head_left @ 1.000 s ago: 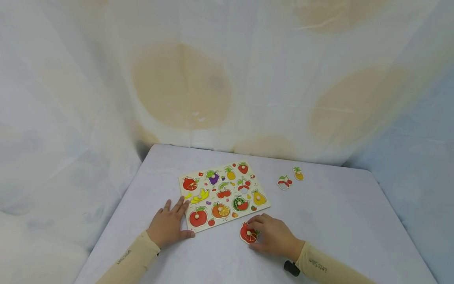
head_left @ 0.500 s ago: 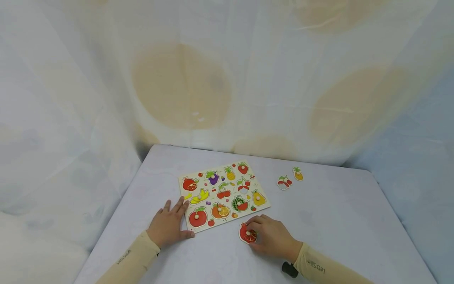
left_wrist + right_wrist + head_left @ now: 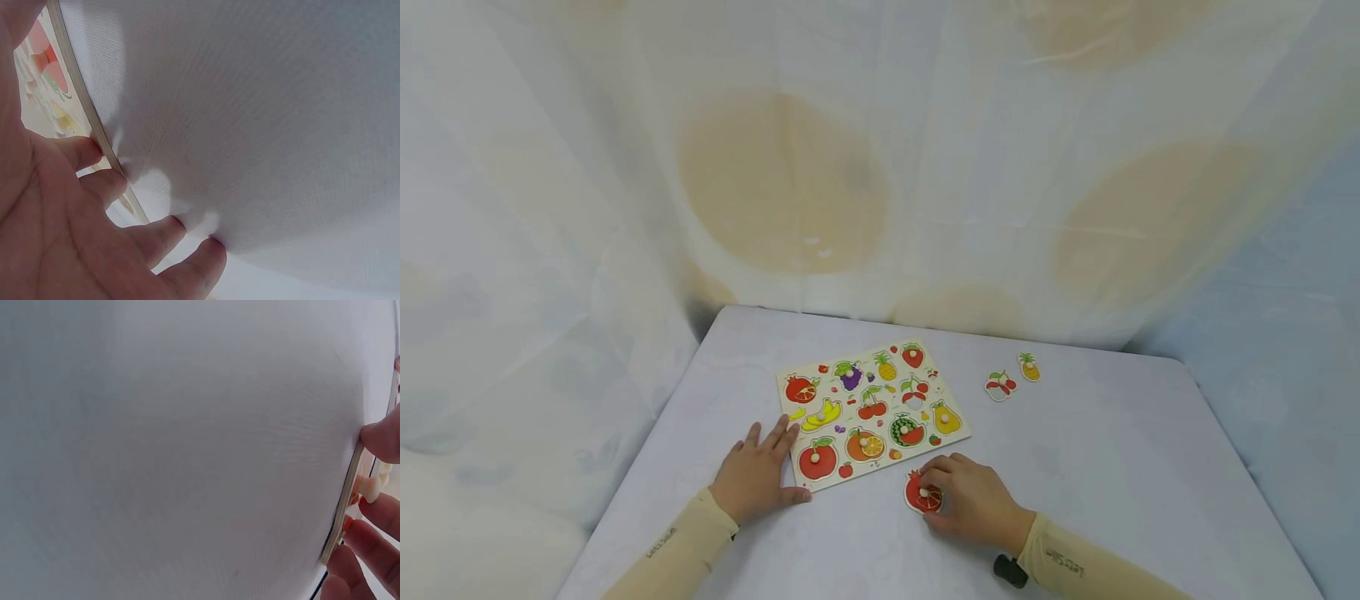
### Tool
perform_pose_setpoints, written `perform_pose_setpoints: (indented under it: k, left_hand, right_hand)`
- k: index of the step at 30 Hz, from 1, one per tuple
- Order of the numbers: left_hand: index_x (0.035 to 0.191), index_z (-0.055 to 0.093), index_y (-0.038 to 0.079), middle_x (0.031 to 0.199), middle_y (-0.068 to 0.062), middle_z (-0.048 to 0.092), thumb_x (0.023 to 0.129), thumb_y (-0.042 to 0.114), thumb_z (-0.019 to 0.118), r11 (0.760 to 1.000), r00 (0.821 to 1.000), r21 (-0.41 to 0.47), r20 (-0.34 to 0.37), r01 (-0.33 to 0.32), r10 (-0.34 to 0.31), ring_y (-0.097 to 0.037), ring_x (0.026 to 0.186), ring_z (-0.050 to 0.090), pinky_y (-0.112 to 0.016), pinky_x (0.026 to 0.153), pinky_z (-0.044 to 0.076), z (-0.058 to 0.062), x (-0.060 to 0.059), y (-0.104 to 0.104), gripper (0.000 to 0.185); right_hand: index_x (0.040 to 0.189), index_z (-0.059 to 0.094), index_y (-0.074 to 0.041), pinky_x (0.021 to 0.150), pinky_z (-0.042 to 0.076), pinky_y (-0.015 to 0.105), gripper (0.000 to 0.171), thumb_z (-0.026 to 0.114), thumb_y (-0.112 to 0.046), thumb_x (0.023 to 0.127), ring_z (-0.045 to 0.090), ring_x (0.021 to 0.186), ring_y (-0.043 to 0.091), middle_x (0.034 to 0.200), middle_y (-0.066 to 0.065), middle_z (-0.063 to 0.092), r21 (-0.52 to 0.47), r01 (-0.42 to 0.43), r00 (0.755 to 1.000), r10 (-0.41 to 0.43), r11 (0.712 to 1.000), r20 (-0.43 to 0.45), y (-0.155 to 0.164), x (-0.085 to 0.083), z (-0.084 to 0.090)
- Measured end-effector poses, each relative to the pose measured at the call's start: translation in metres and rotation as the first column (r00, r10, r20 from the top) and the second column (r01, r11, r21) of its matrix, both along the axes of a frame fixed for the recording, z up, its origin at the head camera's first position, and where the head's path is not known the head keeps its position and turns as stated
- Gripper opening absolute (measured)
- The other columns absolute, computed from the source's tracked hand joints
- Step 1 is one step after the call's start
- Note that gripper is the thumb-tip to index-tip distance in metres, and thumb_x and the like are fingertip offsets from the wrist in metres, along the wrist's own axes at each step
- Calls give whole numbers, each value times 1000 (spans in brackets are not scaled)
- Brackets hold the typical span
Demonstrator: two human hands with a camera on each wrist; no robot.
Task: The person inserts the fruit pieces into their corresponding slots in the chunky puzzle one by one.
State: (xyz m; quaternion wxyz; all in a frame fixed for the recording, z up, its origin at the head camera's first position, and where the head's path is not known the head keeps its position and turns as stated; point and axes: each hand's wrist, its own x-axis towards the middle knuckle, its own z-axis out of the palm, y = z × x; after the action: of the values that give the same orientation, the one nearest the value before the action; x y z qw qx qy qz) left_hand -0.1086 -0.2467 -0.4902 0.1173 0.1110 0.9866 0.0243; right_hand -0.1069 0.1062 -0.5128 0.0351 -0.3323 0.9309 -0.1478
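Flat on the table lies a fruit puzzle board, turned slightly, with knobbed fruit pieces in several of its shapes. My left hand rests at the board's left edge, fingers spread; in the left wrist view two fingertips touch the board's rim and the others lie on the cloth. Just in front of the board, my right hand holds a red pomegranate puzzle piece by its edges, thumb on one side and fingers on the other. Its pale knob stands up between the fingers in the right wrist view.
Two loose puzzle pieces lie right of the board: a cherry-like piece and a pineapple piece. A white cloth covers the table. Pale curtains with tan circles hang behind it and at both sides.
My right wrist has shifted very slightly left, its fingers still on the pomegranate piece. The left hand stays at the board's edge.
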Motion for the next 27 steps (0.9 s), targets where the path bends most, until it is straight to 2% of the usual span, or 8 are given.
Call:
perform_pose_setpoints:
  k: [13, 20, 27]
  left_hand:
    - [155, 36, 10, 161, -12, 28, 73, 69, 74, 1000, 1000, 9, 13, -6, 6, -58, 136, 30, -69, 102, 35, 1, 1, 0, 108]
    - [155, 36, 11, 161, -12, 28, 73, 69, 74, 1000, 1000, 10, 4, -5, 5, -58, 136, 29, -69, 102, 35, -3, 0, -1, 108]
    - [156, 35, 11, 162, -11, 27, 73, 69, 75, 1000, 1000, 12, 7, -11, 11, -57, 137, 29, -69, 103, 35, -3, 0, -1, 108]
  right_hand:
    - [106, 72, -25, 79, 55, 28, 38, 83, -46, 76, 57, 101, 10, 114, -11, 64, -3, 26, 1000, -25, 1000, 11, 1, -4, -2]
    - [105, 73, -25, 82, 56, 32, 37, 84, -45, 75, 58, 103, 12, 112, -10, 64, -10, 46, 999, -46, 999, 13, 5, -9, 0]
    - [104, 73, -27, 85, 56, 34, 36, 84, -45, 75, 60, 107, 12, 112, -12, 64, -15, 40, 999, -40, 999, 8, 10, -14, 1]
